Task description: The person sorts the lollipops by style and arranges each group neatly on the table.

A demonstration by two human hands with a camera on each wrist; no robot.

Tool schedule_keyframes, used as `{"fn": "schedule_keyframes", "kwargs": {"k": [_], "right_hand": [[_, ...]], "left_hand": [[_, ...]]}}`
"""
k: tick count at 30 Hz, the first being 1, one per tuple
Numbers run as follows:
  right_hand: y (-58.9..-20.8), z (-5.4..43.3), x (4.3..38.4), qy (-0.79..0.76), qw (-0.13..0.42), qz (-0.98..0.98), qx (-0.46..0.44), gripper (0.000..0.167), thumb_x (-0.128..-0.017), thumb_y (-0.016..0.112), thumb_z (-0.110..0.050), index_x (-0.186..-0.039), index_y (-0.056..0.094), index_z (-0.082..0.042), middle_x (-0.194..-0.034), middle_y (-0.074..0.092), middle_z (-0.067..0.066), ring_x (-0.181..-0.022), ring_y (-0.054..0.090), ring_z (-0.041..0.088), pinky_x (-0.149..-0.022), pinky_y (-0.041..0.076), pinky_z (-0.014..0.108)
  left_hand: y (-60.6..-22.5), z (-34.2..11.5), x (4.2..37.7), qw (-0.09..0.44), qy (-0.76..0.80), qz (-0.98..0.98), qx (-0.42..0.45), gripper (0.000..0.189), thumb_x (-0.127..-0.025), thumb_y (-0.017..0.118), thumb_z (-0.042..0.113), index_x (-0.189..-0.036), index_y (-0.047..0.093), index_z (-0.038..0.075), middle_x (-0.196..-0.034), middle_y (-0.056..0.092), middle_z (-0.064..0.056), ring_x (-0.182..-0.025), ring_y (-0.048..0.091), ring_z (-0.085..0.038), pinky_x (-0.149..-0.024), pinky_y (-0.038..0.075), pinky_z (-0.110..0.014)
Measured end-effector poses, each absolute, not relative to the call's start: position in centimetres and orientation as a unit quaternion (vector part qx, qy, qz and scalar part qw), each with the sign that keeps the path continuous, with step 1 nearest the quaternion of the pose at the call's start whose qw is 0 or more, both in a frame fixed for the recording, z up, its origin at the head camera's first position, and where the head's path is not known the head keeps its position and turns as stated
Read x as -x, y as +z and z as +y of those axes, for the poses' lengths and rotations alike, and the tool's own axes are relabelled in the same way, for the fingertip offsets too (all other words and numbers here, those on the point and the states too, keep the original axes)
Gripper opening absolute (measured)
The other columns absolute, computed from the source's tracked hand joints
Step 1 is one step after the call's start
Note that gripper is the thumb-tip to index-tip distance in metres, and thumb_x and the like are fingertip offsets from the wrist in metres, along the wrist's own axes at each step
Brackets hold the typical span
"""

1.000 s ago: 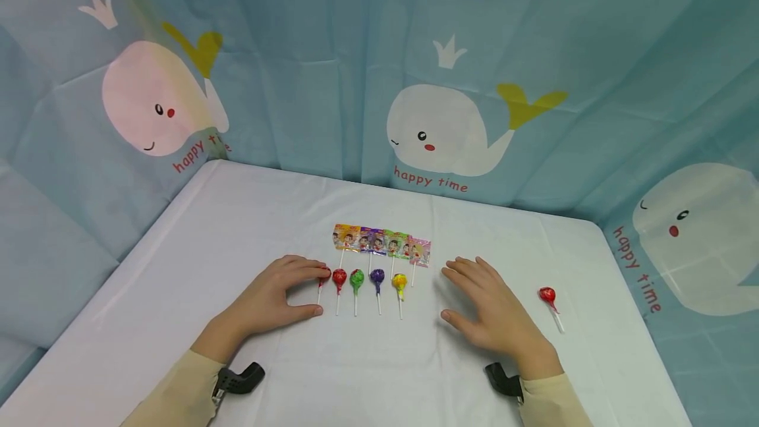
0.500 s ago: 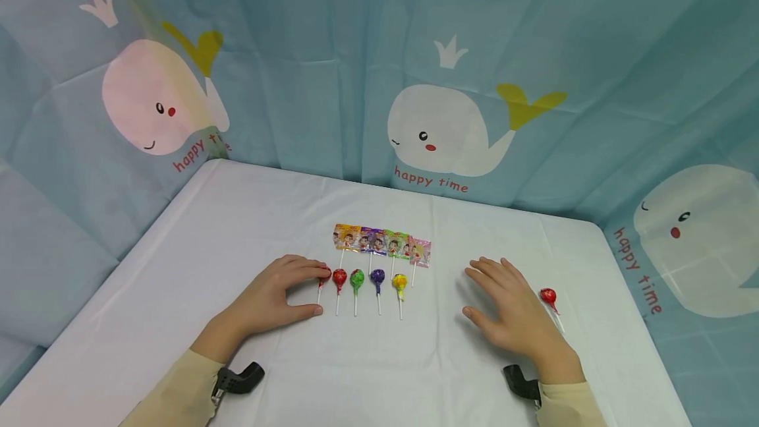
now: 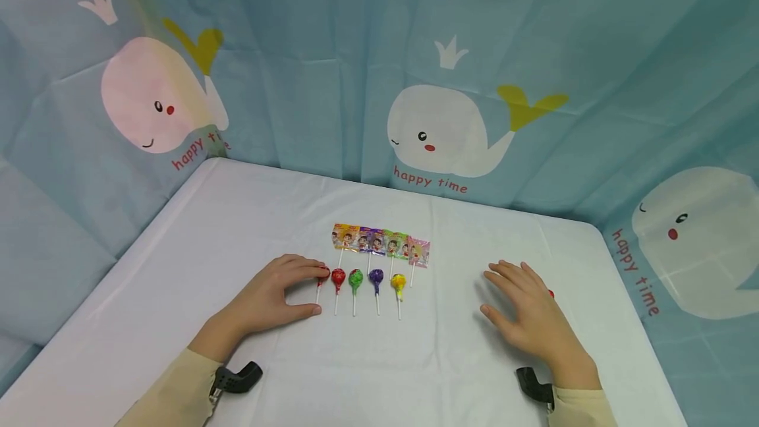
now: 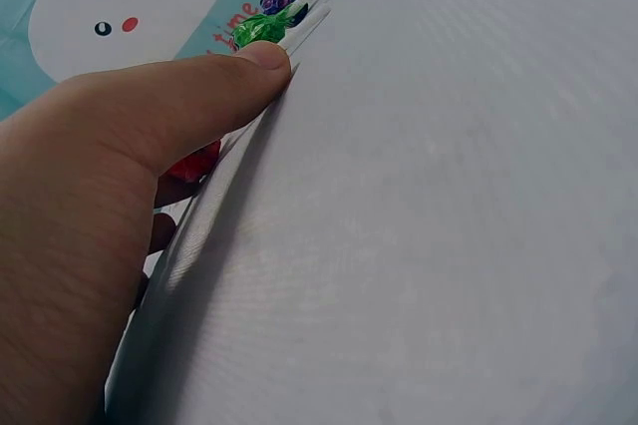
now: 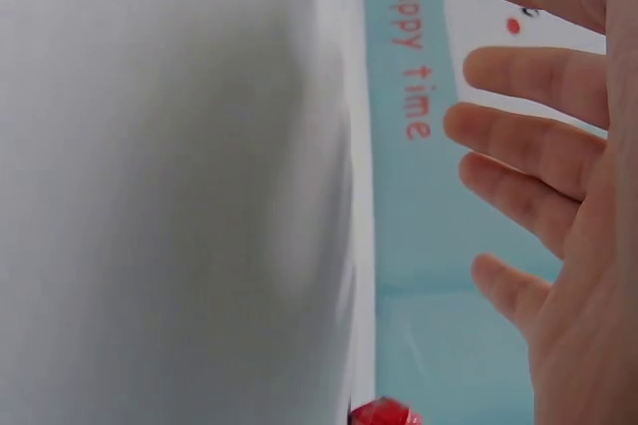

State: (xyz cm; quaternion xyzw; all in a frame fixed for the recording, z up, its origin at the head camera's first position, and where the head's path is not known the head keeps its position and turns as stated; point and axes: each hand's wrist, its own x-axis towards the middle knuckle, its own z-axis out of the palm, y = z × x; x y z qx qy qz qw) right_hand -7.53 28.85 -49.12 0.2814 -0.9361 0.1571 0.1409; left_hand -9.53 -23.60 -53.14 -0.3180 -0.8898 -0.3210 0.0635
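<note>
My left hand (image 3: pixel 275 292) rests on the table with its fingertips on the head of a red lollipop (image 3: pixel 323 274), the leftmost of a row. Its thumb lies by that lollipop's stick. Rightward follow a second red lollipop (image 3: pixel 338 277), a green lollipop (image 3: pixel 356 278), a purple lollipop (image 3: pixel 376 276) and a yellow lollipop (image 3: pixel 398 282), sticks toward me. Right of the row, my right hand (image 3: pixel 530 315) hovers over the cloth, fingers spread and holding nothing. Another red lollipop (image 5: pixel 386 412) lies beyond it, mostly hidden by the hand in the head view.
Behind the row lie several lollipops in flat printed wrappers: orange (image 3: pixel 346 236), purple (image 3: pixel 371 241), green (image 3: pixel 395 244) and pink (image 3: pixel 419 253). A white cloth (image 3: pixel 267 209) covers the table. Blue whale-print curtains (image 3: pixel 308 97) stand along the back and sides.
My right hand has moved to the right, away from the row, and now covers most of the lone red lollipop. The left hand and the row have stayed in place.
</note>
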Motion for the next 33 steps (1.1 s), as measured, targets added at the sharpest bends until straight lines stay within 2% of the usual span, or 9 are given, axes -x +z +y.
{"fn": "schedule_keyframes", "kwargs": {"k": [5,12,19,29,33], "right_hand": [[-49.1,29.9,7.5,0.162,0.147,-0.938,-0.268,0.06,-0.09,0.087,-0.028,-0.142,0.069,-0.003,-0.147,0.065,0.016,-0.142,0.055,0.041,-0.132,0.023,0.052],[-49.3,31.3,7.4,0.168,0.156,-0.94,-0.252,0.06,-0.088,0.088,-0.022,-0.141,0.069,-0.002,-0.146,0.066,0.017,-0.14,0.055,0.042,-0.13,0.026,0.055],[-49.6,32.6,7.4,0.187,0.162,-0.939,-0.238,0.058,-0.088,0.088,-0.017,-0.14,0.069,0.0,-0.146,0.066,0.019,-0.14,0.054,0.044,-0.133,0.022,0.049],[-49.9,34.2,7.2,0.208,0.164,-0.939,-0.219,0.055,-0.087,0.084,-0.007,-0.139,0.069,0.001,-0.144,0.066,0.023,-0.136,0.055,0.048,-0.132,0.024,0.049],[-50.1,35.0,7.1,0.215,0.166,-0.939,-0.209,0.053,-0.087,0.082,-0.003,-0.138,0.069,0.001,-0.144,0.066,0.024,-0.135,0.055,0.048,-0.133,0.023,0.042]], "left_hand": [[-53.2,-23.6,9.6,0.064,-0.321,-0.89,0.318,0.062,-0.084,0.096,0.042,-0.14,0.074,0.027,-0.146,0.067,0.011,-0.138,0.057,-0.021,-0.116,0.044,-0.053],[-53.2,-23.6,9.5,0.063,-0.322,-0.889,0.32,0.062,-0.084,0.095,0.042,-0.14,0.074,0.027,-0.146,0.067,0.012,-0.138,0.057,-0.021,-0.116,0.044,-0.051],[-53.1,-23.7,9.5,0.062,-0.316,-0.892,0.318,0.062,-0.084,0.095,0.043,-0.14,0.074,0.027,-0.146,0.066,0.012,-0.139,0.057,-0.021,-0.116,0.044,-0.051],[-52.8,-23.6,9.4,0.059,-0.315,-0.893,0.316,0.062,-0.085,0.095,0.043,-0.14,0.074,0.026,-0.146,0.067,0.011,-0.138,0.057,-0.021,-0.115,0.045,-0.053],[-52.8,-23.5,9.5,0.056,-0.315,-0.894,0.313,0.062,-0.085,0.095,0.044,-0.141,0.074,0.027,-0.147,0.066,0.012,-0.138,0.057,-0.021,-0.116,0.045,-0.053]]}}
